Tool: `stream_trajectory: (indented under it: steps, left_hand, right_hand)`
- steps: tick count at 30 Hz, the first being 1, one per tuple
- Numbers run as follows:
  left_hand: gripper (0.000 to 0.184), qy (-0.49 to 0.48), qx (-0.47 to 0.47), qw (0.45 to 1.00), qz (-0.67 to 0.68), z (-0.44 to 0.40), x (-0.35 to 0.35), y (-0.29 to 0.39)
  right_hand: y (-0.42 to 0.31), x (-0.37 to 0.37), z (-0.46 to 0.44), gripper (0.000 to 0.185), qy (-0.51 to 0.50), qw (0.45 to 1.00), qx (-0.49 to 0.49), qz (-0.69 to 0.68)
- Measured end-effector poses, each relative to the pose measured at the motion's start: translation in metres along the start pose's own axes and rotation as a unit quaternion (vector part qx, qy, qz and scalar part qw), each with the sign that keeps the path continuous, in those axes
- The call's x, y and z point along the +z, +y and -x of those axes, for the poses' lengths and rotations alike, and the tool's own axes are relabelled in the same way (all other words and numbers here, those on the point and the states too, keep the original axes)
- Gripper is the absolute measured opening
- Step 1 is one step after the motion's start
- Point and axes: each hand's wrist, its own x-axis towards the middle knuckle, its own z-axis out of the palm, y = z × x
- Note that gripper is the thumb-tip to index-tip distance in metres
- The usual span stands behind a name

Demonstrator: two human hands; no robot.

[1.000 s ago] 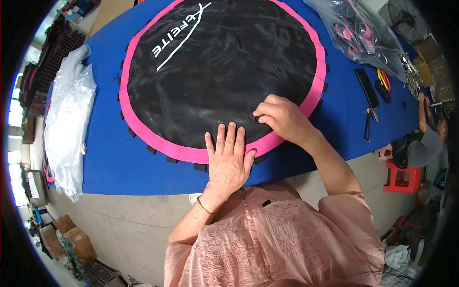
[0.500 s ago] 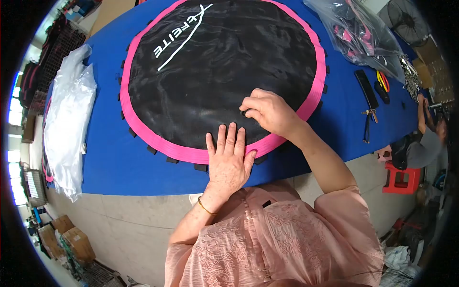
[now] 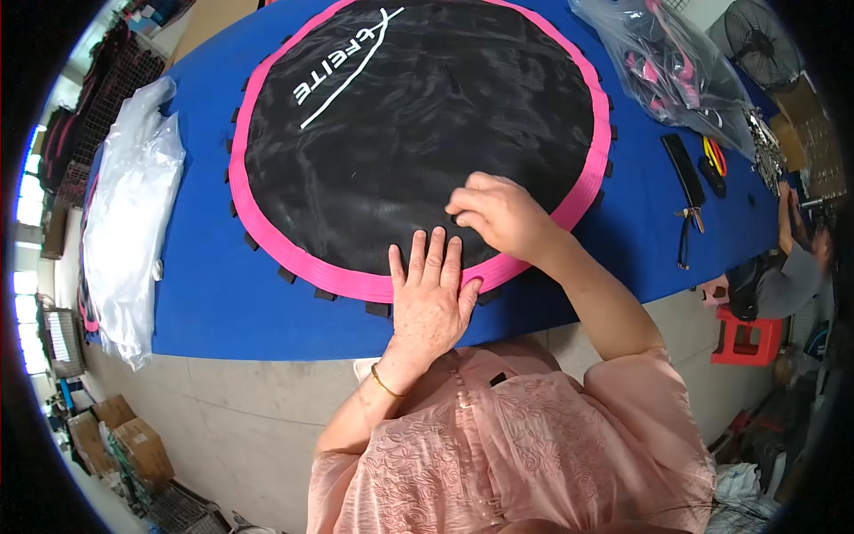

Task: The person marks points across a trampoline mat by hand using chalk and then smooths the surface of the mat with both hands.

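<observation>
A round black trampoline mat (image 3: 418, 133) with a pink border and white lettering lies flat, small black tabs showing around its rim. My left hand (image 3: 431, 298) rests on its near edge, palm down with fingers spread, across the pink band and the black mesh. Just to the right, my right hand (image 3: 503, 214) is closed in a pinch against the mesh. A small dark bit shows at its fingertips, too hidden to name.
A blue-covered table (image 3: 205, 303) bears the mat. Clear plastic sheeting (image 3: 138, 222) lies at left, a clear bag (image 3: 667, 71) with pink pieces at back right. Scissors (image 3: 714, 160) lie near a black case (image 3: 681, 169). Another person (image 3: 787, 276) is at far right by a red stool (image 3: 747, 338).
The mat appears shifted and turned very slightly to the right in view. Both hands keep nearly the same places, the right still pinched on the mesh.
</observation>
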Motion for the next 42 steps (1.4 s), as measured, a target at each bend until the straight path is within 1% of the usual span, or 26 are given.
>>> stream_trajectory:
  steps: [2, 4, 6, 8, 9, 11, 14, 18, 20, 25, 27, 28, 29, 31, 34, 40, 42]
  left_hand:
    - [0.064, 0.001, 0.002, 1.0, 0.003, 0.0, 0.0, 0.0]
    - [0.064, -0.002, 0.003, 1.0, 0.003, -0.001, -0.001, 0.0]
    - [0.064, 0.0, 0.004, 1.0, 0.004, -0.001, -0.001, 0.001]
    - [0.064, 0.003, 0.005, 1.0, 0.005, -0.001, -0.001, 0.001]
    - [0.064, 0.002, 0.006, 1.0, 0.002, -0.001, -0.001, 0.001]
    - [0.065, 0.006, 0.008, 1.0, -0.002, -0.001, -0.001, 0.001]
    - [0.063, 0.008, 0.008, 1.0, -0.003, 0.001, -0.002, -0.001]
    - [0.058, 0.002, 0.021, 0.999, 0.032, 0.008, -0.012, -0.009]
    - [0.057, 0.014, -0.01, 1.0, 0.026, 0.014, -0.024, -0.019]
    - [0.055, 0.051, -0.094, 0.994, -0.024, 0.03, -0.047, -0.064]
    - [0.054, 0.053, -0.123, 0.99, -0.036, 0.038, -0.048, -0.078]
    - [0.053, 0.055, -0.132, 0.989, -0.046, 0.042, -0.045, -0.084]
    - [0.053, 0.059, -0.137, 0.988, -0.047, 0.046, -0.043, -0.087]
    - [0.053, 0.058, -0.132, 0.988, -0.05, 0.051, -0.041, -0.092]
    - [0.052, 0.066, -0.138, 0.988, -0.037, 0.049, -0.04, -0.091]
    - [0.053, 0.076, -0.138, 0.987, -0.025, 0.048, -0.04, -0.09]
    - [0.055, 0.075, -0.139, 0.987, -0.023, 0.048, -0.04, -0.09]
  right_hand:
    - [0.001, -0.007, 0.019, 0.013, -0.003, 1.0, 0.004, -0.004]
    - [-0.005, -0.02, 0.035, 0.012, -0.003, 0.998, 0.025, 0.056]
    - [-0.006, -0.029, 0.047, 0.011, -0.006, 0.997, 0.046, 0.062]
    - [-0.007, -0.034, 0.054, 0.011, -0.003, 0.994, 0.094, 0.056]
    - [-0.006, -0.034, 0.053, 0.011, -0.002, 0.994, 0.094, 0.059]
    - [0.0, -0.029, 0.049, 0.012, 0.017, 0.997, 0.064, 0.05]
    - [0.005, -0.02, 0.03, 0.012, 0.029, 0.997, 0.048, 0.061]
    - [0.01, -0.007, -0.002, 0.012, 0.037, 0.998, 0.021, 0.047]
    - [0.013, 0.001, -0.019, 0.013, 0.037, 0.998, 0.014, 0.041]
    - [0.024, 0.019, -0.064, 0.014, 0.058, 0.995, -0.009, 0.087]
    - [0.029, 0.026, -0.084, 0.015, 0.075, 0.992, 0.007, 0.097]
    - [0.031, 0.028, -0.093, 0.015, 0.072, 0.993, 0.001, 0.097]
    - [0.034, 0.031, -0.102, 0.015, 0.072, 0.992, 0.022, 0.098]
    - [0.029, 0.035, -0.116, 0.016, 0.063, 0.992, 0.052, 0.096]
    - [0.013, 0.049, -0.129, 0.016, 0.045, 0.993, 0.053, 0.092]
    - [-0.016, 0.088, -0.155, 0.016, 0.022, 0.999, -0.007, 0.036]
    - [-0.026, 0.099, -0.166, 0.016, 0.015, 0.999, -0.009, 0.046]
